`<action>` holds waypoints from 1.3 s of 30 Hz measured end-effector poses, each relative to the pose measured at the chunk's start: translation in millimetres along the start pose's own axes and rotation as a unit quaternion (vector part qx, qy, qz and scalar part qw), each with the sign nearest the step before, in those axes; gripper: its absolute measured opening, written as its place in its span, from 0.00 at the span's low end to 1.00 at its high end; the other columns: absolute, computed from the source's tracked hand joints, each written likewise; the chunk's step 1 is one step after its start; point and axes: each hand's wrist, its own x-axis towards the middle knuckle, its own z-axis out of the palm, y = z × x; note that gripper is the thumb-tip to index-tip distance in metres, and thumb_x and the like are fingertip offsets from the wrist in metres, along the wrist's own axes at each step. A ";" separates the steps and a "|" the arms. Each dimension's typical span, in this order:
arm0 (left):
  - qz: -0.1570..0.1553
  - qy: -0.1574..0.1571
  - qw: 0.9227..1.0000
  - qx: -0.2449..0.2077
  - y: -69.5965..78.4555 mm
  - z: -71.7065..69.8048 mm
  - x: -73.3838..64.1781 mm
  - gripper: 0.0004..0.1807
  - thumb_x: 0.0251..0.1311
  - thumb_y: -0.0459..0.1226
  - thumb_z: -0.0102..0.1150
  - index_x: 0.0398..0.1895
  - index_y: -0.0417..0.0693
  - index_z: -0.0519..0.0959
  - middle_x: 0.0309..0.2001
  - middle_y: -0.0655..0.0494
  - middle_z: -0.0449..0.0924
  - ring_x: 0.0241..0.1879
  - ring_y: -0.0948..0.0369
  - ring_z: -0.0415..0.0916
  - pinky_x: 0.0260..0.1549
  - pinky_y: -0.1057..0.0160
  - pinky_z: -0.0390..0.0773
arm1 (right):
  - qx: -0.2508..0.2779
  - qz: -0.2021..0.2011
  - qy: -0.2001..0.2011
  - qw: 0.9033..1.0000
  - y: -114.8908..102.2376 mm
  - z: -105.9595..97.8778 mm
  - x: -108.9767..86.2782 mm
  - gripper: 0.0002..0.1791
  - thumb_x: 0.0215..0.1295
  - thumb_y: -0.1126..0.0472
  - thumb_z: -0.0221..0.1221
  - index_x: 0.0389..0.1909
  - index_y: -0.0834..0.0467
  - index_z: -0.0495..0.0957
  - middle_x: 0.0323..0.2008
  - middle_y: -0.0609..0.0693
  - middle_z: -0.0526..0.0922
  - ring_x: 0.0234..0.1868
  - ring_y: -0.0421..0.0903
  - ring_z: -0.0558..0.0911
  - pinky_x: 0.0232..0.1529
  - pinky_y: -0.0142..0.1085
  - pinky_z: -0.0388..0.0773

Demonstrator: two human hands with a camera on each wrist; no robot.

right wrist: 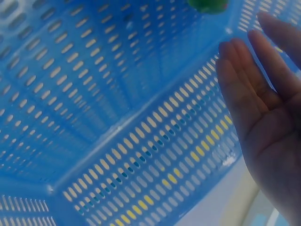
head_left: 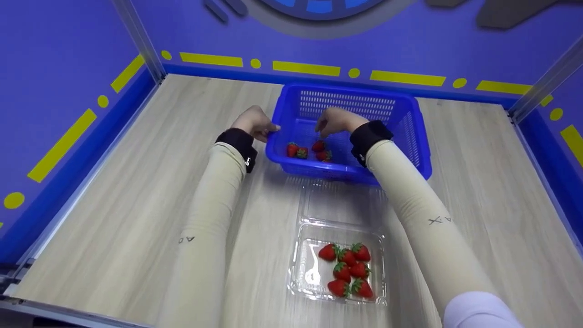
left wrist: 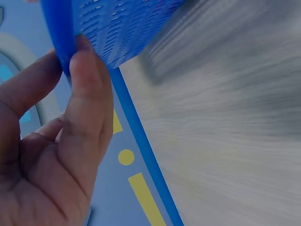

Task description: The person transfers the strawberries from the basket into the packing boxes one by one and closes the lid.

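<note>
My left hand (head_left: 256, 123) pinches the left rim of a blue plastic basket (head_left: 337, 171) between thumb and fingers. In the left wrist view, the basket's slotted wall (left wrist: 113, 28) slopes up from those fingers over the tabletop. Inside the basket hangs my right hand (head_left: 337, 121), its fingers loosely bent with nothing between them in the right wrist view. Below its fingertips, several strawberries (head_left: 319, 146) lie bunched toward the basket's front left. A green leafy top (right wrist: 209, 4) shows at the upper edge of the right wrist view.
Nearer me, an opened clear plastic box (head_left: 300, 269) holds several strawberries (head_left: 341, 272) in its right part. Its flattened lid (head_left: 337, 202) reaches back under the basket's front edge. Blue panels (head_left: 309, 50) with yellow marks wall in the wooden tabletop (head_left: 145, 182) at the back and sides.
</note>
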 end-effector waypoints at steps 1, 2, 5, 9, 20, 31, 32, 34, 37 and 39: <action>0.000 0.000 1.000 0.003 1.2 0.8 0.1 0.11 0.68 0.33 0.62 0.30 0.38 0.72 0.17 0.56 0.71 0.09 0.66 0.75 0.17 0.72 0.82 | 0.001 0.007 -0.008 1.000 0.3 1.1 -0.5 0.20 0.66 0.65 0.61 0.58 0.66 0.82 0.59 0.65 0.84 0.60 0.60 0.82 0.65 0.52 0.80; 0.000 0.000 1.000 0.005 2.5 1.7 0.2 0.10 0.68 0.33 0.62 0.32 0.37 0.73 0.19 0.56 0.72 0.09 0.66 0.75 0.18 0.72 0.82 | 0.003 0.016 -0.016 1.000 0.7 2.1 -1.3 0.20 0.66 0.64 0.61 0.58 0.66 0.82 0.59 0.65 0.83 0.60 0.59 0.82 0.66 0.52 0.79; -0.002 -0.002 1.000 0.004 5.2 4.3 -0.3 0.10 0.68 0.32 0.62 0.43 0.32 0.76 0.25 0.54 0.73 0.10 0.66 0.76 0.22 0.71 0.85 | 0.005 0.044 -0.038 0.998 1.4 5.1 -4.5 0.18 0.68 0.60 0.63 0.56 0.63 0.83 0.59 0.62 0.84 0.58 0.56 0.81 0.67 0.52 0.78; -0.009 -0.007 1.000 -0.003 6.6 5.9 -0.5 0.19 0.68 0.32 0.62 0.56 0.28 0.74 0.32 0.51 0.73 0.10 0.66 0.76 0.23 0.71 0.85 | -0.002 0.061 -0.060 0.996 0.5 8.0 -7.5 0.16 0.66 0.57 0.66 0.52 0.60 0.86 0.57 0.58 0.86 0.54 0.51 0.81 0.67 0.51 0.79; 0.007 -0.003 1.000 -0.027 3.5 9.5 -1.4 0.09 0.65 0.30 0.63 0.37 0.35 0.72 0.22 0.55 0.74 0.10 0.67 0.74 0.18 0.72 0.83 | -0.048 0.023 -0.065 0.996 4.4 10.8 -4.4 0.15 0.59 0.65 0.62 0.47 0.64 0.85 0.36 0.47 0.82 0.36 0.41 0.74 0.37 0.29 0.73; 0.003 0.004 0.998 -0.063 -6.8 4.3 -0.2 0.10 0.65 0.31 0.64 0.30 0.39 0.72 0.18 0.57 0.73 0.13 0.67 0.74 0.21 0.71 0.84 | -0.037 0.000 0.014 0.999 11.7 -6.4 -17.2 0.14 0.58 0.65 0.64 0.45 0.67 0.84 0.42 0.58 0.86 0.38 0.46 0.78 0.38 0.33 0.75; 0.001 0.003 0.998 -0.070 -7.9 3.7 0.1 0.10 0.65 0.31 0.64 0.29 0.40 0.72 0.17 0.58 0.73 0.13 0.67 0.74 0.21 0.71 0.84 | -0.034 -0.005 0.021 0.999 12.1 -9.4 -19.5 0.14 0.58 0.66 0.64 0.45 0.68 0.84 0.44 0.61 0.87 0.39 0.48 0.79 0.40 0.34 0.77; -0.002 0.003 0.996 -0.086 -9.9 2.9 0.3 0.10 0.65 0.31 0.64 0.28 0.40 0.73 0.16 0.58 0.73 0.12 0.67 0.74 0.19 0.72 0.83 | -0.020 -0.014 0.033 0.999 13.2 -15.0 -23.9 0.15 0.59 0.66 0.64 0.47 0.68 0.83 0.47 0.64 0.87 0.44 0.52 0.82 0.45 0.38 0.80; 0.003 0.004 0.995 -0.102 -11.8 3.0 -0.3 0.11 0.65 0.31 0.64 0.27 0.41 0.73 0.14 0.60 0.72 0.12 0.68 0.74 0.18 0.72 0.82 | -0.004 -0.027 0.056 0.998 14.2 -21.9 -31.4 0.15 0.59 0.67 0.64 0.47 0.69 0.82 0.49 0.66 0.86 0.48 0.56 0.83 0.52 0.43 0.82; 0.012 0.007 0.994 -0.107 -13.2 3.9 -0.3 0.11 0.64 0.30 0.64 0.26 0.41 0.73 0.13 0.60 0.73 0.11 0.68 0.75 0.17 0.72 0.81 | 0.004 -0.034 0.070 0.997 13.9 -25.3 -36.7 0.15 0.59 0.68 0.63 0.47 0.68 0.81 0.48 0.66 0.86 0.49 0.57 0.83 0.54 0.45 0.82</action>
